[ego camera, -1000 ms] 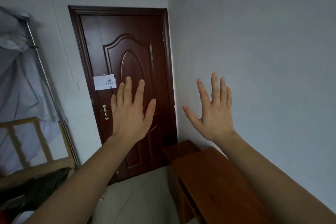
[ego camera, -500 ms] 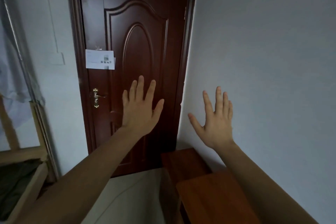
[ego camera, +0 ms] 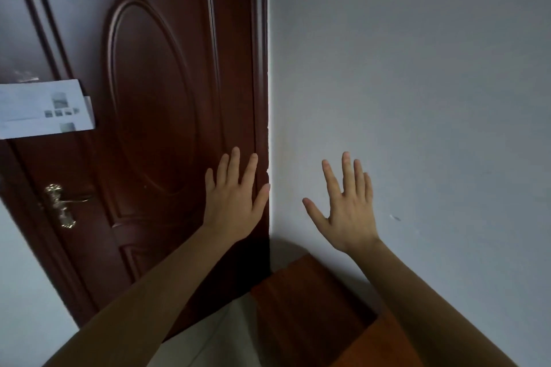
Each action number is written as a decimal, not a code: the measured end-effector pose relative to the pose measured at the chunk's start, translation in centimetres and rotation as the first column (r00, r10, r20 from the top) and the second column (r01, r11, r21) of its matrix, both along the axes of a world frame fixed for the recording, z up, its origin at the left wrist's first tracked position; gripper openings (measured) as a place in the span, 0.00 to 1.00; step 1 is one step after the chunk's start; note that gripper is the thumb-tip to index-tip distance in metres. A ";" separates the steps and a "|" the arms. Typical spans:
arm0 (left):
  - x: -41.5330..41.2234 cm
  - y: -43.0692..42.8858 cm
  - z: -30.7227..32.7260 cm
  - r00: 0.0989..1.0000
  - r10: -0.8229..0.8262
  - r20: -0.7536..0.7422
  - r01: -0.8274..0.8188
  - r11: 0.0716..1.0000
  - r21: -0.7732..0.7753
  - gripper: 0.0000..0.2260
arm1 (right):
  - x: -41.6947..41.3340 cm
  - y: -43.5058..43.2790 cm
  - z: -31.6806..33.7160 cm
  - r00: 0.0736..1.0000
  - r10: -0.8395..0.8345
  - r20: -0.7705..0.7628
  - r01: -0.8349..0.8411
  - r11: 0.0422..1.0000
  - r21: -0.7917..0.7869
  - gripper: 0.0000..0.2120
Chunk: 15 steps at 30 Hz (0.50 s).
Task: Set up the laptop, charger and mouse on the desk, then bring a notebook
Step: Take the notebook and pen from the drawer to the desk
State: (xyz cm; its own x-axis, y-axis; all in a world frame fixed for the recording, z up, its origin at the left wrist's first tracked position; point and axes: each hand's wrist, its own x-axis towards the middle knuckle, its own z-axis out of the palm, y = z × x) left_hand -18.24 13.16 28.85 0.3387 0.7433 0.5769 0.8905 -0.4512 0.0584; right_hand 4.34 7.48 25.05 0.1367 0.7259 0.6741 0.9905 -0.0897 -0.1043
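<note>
Closer to the corner than half a second ago, the person has kept both hands lifted while the door has swelled to fill the left of the view. Each grip is released: the left hand [ego camera: 235, 205] and the right hand [ego camera: 348, 211] show their backs, fingers straight and spread, holding nothing. The left one hangs in front of the hinge-side edge of the door [ego camera: 155, 92], and whether it touches the wood cannot be told; the right one hangs before the grey wall [ego camera: 432, 92]. Further out, a paper notice [ego camera: 44, 109] is stuck on the door above a brass handle [ego camera: 59, 204]. Low at the right, a corner of the tabletop [ego camera: 383, 344] shows beside the right forearm, with a darker wooden piece [ego camera: 307, 301] between it and the door. Laptop, charger, mouse and notebook are all out of view, so the task looks barely begun. The step now is probably to find them: best to lower the hands, turn away from this corner, fetch the laptop first with both hands under it, and set it well back on the tabletop so mouse and notebook have room.
</note>
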 end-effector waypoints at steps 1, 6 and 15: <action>0.3 1.0 -0.1 1.000 -0.009 -0.003 0.009 1.000 0.004 0.30 | 0.2 0.8 -0.1 1.000 -0.004 0.002 0.004 1.000 0.008 0.38; 3.5 12.5 -0.6 0.997 -0.061 -0.042 0.061 0.998 -0.014 0.30 | 2.7 10.4 -1.4 0.996 -0.054 -0.066 0.055 0.998 0.018 0.38; 9.4 29.3 0.8 0.973 -0.227 -0.042 0.226 0.974 -0.015 0.30 | 7.2 21.7 -0.3 0.975 -0.203 -0.090 0.204 0.979 -0.004 0.37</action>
State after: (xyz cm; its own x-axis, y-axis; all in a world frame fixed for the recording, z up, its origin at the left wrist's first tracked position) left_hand -8.86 42.46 29.64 0.5231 0.6500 0.5512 0.7671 -0.6410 0.0279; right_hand 11.56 29.20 24.71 0.3410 0.6735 0.6559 0.9382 -0.2877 -0.1924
